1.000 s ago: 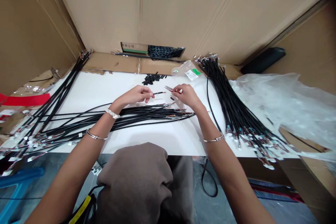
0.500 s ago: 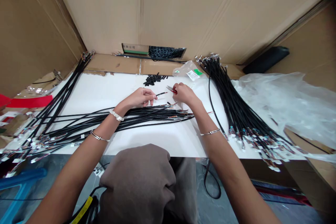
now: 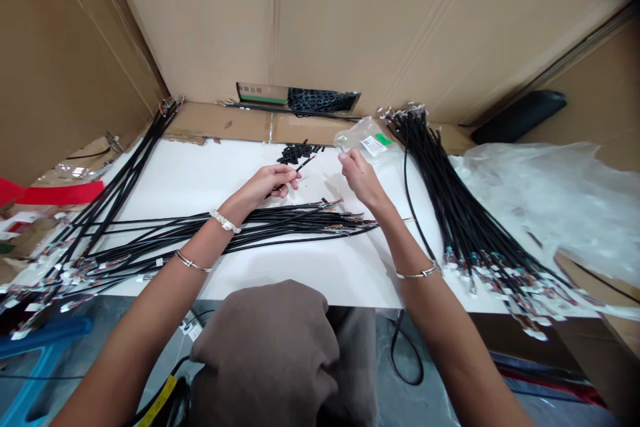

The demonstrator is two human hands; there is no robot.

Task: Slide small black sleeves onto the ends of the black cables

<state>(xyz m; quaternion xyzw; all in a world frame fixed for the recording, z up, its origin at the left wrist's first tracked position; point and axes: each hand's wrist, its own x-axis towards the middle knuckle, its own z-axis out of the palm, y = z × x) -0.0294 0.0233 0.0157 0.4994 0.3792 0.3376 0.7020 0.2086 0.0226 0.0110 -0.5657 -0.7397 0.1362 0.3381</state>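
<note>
My left hand is shut on a thin black cable, whose cut end points up and away from me. My right hand hangs apart from it, fingers pinched together over the white table. Any tool in that hand is hidden. Just below both hands lies a loose bundle of black cables with fine coloured wire ends. A pile of small black sleeves sits beyond my left hand, and a clear plastic bag with a label lies near my right fingers.
Large bundles of black cables with connectors lie at the left and right. Crumpled clear plastic spreads to the right. Cardboard walls rise behind the table. A brown cloth covers my lap.
My right hand has moved up and away from my left, and the red-handled snips no longer show. The cable in my left hand now tilts more steeply.
</note>
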